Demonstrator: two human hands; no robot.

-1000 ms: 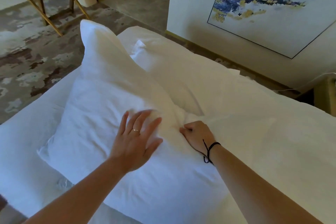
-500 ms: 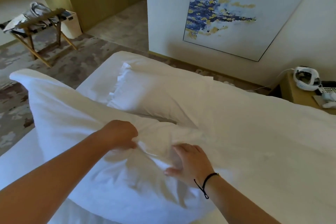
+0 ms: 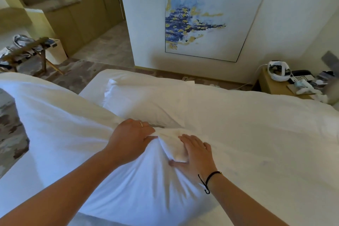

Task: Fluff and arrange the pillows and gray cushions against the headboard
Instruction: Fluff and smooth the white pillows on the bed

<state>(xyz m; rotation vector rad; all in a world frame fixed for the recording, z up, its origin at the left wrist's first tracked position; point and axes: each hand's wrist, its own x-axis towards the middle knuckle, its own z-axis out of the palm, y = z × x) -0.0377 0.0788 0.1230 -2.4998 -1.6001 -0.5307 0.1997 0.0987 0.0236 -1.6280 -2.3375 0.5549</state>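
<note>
Since half a second ago both hands have slid right along the near pillow (image 3: 77,134), which lies at seven o'clock. Left hand (image 3: 131,136) grips its bunched edge; right hand (image 3: 197,154) presses flat, fingers straight. Another pillow (image 3: 146,101) lies at twelve.

Single head-worn wide-angle view, looking forward and down across the bed (image 3: 256,134). Both forearms enter from the bottom edge, close in. Far wall with painting (image 3: 211,14) fills the upper frame.
</note>
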